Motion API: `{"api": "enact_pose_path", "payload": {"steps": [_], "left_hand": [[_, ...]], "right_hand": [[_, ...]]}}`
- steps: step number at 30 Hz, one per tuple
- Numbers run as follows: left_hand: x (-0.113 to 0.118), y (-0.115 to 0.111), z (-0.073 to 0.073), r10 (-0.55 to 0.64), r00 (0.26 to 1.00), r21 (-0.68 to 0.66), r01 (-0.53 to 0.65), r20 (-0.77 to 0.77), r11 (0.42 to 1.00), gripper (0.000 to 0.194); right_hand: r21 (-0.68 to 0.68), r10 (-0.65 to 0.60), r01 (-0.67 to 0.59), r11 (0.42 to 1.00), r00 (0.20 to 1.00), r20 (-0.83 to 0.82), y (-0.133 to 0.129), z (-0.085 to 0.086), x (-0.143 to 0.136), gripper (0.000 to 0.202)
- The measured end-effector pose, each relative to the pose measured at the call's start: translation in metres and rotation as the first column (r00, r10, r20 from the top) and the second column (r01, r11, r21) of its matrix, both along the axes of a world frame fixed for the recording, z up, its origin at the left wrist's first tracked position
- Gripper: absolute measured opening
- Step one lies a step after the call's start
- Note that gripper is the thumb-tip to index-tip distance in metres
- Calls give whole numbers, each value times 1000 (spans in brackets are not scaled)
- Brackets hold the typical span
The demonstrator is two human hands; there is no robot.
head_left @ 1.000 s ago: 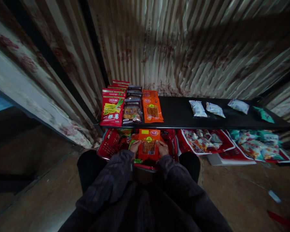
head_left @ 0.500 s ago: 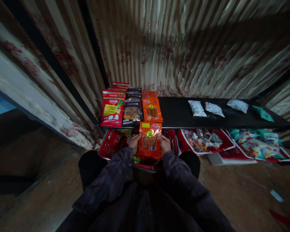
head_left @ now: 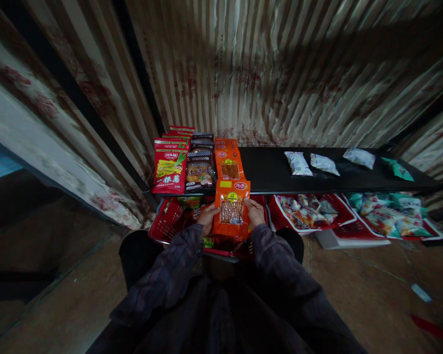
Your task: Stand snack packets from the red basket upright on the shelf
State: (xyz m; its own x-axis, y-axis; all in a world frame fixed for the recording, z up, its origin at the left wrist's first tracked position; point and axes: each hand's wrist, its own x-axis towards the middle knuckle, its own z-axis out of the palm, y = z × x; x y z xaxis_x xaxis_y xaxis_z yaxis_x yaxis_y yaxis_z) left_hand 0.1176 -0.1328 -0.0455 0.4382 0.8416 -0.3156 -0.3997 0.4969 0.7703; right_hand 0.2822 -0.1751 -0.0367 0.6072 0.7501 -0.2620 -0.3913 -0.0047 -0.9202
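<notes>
Between my two hands is an orange snack packet (head_left: 232, 211) with a clear window showing brown strips. My left hand (head_left: 208, 219) is closed on its left edge and my right hand (head_left: 255, 212) on its right edge. The packet is held over a red basket (head_left: 166, 223) that has other packets in it, partly hidden by my hands. Just beyond, matching orange packets (head_left: 228, 160) lie on the black shelf (head_left: 266, 172). To their left are rows of dark potato chip packets (head_left: 200, 169) and red snack packets (head_left: 170, 169).
Several small white packets (head_left: 298, 163) and a green packet (head_left: 397, 169) lie on the shelf's right part. Below stand a red basket of small packets (head_left: 310, 211) and another of green and white packets (head_left: 395, 219). A striped curtain (head_left: 262, 73) hangs behind; black posts rise at the left.
The orange packet has shifted slightly up and right toward the shelf, tilting so its window catches the light. Both hands still grip it. The view has moved slightly.
</notes>
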Motion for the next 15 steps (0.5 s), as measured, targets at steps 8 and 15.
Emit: {"api": "enact_pose_path", "payload": {"steps": [8,15], "left_hand": [[2,6,5,55,997,-51,-51,62,997,21],[7,14,13,67,991,-50,-61,114,997,23]], "right_hand": [[74,121,-123,990,992,21,-14,8,-2,41],[45,161,-165,985,983,94,-20,0,-2,39]]}}
